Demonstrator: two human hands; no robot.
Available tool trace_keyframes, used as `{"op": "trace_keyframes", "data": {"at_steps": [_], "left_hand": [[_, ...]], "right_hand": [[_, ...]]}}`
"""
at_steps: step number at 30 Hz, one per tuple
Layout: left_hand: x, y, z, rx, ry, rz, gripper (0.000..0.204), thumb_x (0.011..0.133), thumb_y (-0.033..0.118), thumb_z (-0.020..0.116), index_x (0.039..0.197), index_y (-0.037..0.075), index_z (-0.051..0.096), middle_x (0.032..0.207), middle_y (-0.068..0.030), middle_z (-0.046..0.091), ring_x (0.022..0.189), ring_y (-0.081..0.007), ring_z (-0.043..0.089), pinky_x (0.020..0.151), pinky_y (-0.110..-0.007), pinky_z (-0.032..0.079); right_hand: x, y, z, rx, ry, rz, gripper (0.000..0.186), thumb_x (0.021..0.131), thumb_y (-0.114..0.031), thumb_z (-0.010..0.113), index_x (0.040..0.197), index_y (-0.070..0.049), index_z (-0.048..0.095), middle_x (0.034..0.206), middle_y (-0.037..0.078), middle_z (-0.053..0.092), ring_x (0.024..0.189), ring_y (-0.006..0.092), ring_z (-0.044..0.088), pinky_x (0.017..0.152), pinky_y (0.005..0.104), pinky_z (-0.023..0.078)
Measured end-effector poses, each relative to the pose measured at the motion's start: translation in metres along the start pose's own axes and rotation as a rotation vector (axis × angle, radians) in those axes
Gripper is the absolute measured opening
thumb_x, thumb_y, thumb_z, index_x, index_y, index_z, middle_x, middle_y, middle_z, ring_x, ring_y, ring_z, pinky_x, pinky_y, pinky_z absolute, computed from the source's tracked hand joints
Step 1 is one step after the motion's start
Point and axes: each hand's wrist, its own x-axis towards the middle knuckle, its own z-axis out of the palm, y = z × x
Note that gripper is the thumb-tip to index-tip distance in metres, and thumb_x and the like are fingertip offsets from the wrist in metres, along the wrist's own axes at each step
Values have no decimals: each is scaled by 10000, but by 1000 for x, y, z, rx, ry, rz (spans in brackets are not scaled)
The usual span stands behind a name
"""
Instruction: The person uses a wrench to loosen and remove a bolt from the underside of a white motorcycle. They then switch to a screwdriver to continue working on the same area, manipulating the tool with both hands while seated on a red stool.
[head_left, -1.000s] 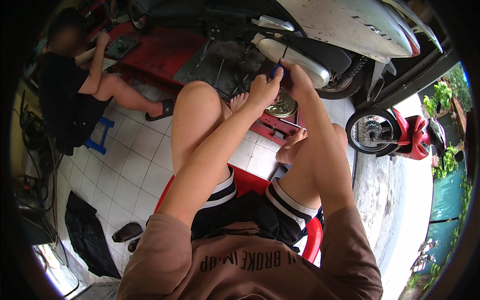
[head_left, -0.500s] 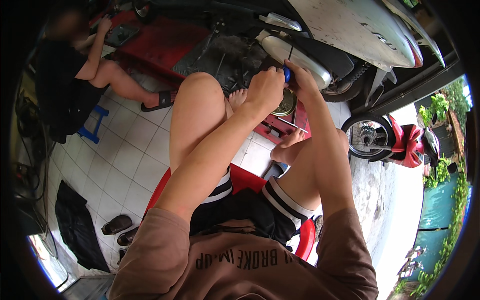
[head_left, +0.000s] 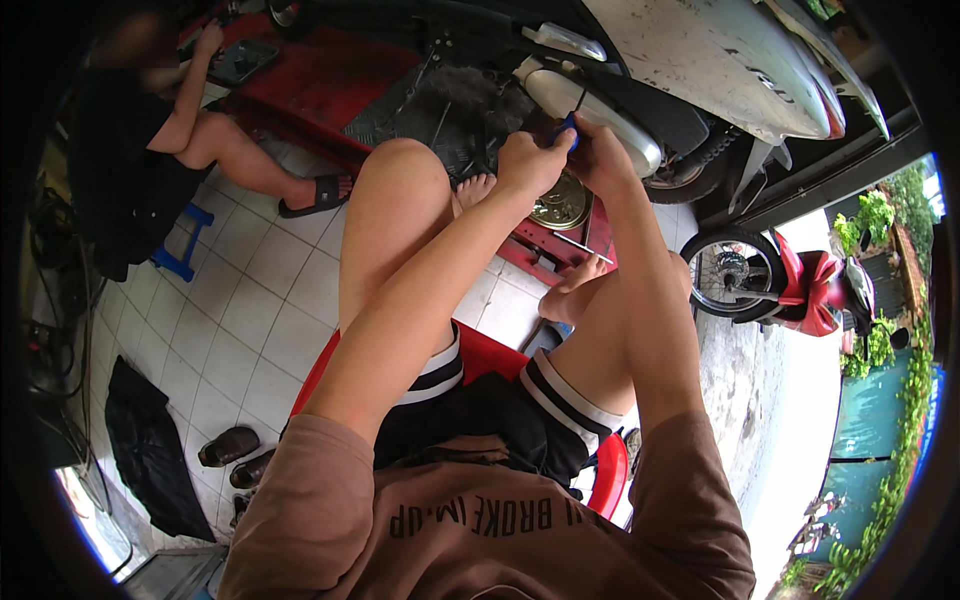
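A screwdriver with a blue handle [head_left: 572,128] and a thin dark shaft is between my two hands, in front of the motorbike's pale oval side cover [head_left: 600,118]. My left hand [head_left: 532,165] is closed around the handle, its thumb pressed along the top. My right hand [head_left: 604,160] is closed at the other side of the handle, near the shaft; its fingertips are partly hidden. Under the hands, a round brass-coloured metal dish [head_left: 562,207] sits on the red lift platform [head_left: 540,250]. Beside the dish lies a thin silver rod [head_left: 583,247].
The motorbike's grey body panel [head_left: 710,60] overhangs at the upper right. Another person [head_left: 125,150] sits on a blue stool [head_left: 187,243] at the left. A red motorbike [head_left: 815,290] stands at the right. Brown shoes [head_left: 229,446] and black cloth [head_left: 150,450] lie on the tiles.
My left hand has turned a little on the handle and its thumb now lies along the top. The screwdriver has tilted slightly. Both arms stay nearly in place.
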Motion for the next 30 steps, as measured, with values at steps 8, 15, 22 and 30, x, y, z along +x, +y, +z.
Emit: {"op": "trace_keyframes", "data": {"at_steps": [8, 15, 22, 30], "left_hand": [[-16, 15, -2, 544, 57, 565, 301, 718, 179, 724, 881, -48, 613, 737, -199, 636, 713, -350, 643, 632, -391, 501], [-24, 19, -6, 792, 33, 846, 391, 711, 46, 671, 1063, -49, 532, 949, -204, 621, 783, -359, 639, 679, -404, 526], [-15, 16, -4, 422, 57, 180, 485, 777, 412, 685, 866, -62, 635, 727, -209, 656, 716, -336, 663, 657, -374, 505], [-11, 10, -5, 465, 52, 382, 327, 705, 234, 768, 766, -40, 600, 675, -160, 652, 657, -261, 662, 632, -344, 498]], "right_hand": [[4, -4, -17, -325, 211, -94, 314, 829, -311, 668, 959, -32, 599, 826, 66, 602, 691, 182, 597, 629, 336, 502], [-9, -1, 1, -292, 237, -111, 266, 837, -286, 657, 920, -37, 612, 790, 57, 601, 663, 160, 587, 575, 309, 483], [13, 3, -8, 18, 76, -40, 204, 879, -211, 587, 1018, -63, 561, 859, 58, 591, 742, 176, 593, 663, 339, 526], [3, 2, -4, -180, 221, -60, 279, 846, -237, 640, 1028, -36, 574, 855, 58, 602, 704, 184, 603, 605, 337, 538]]}}
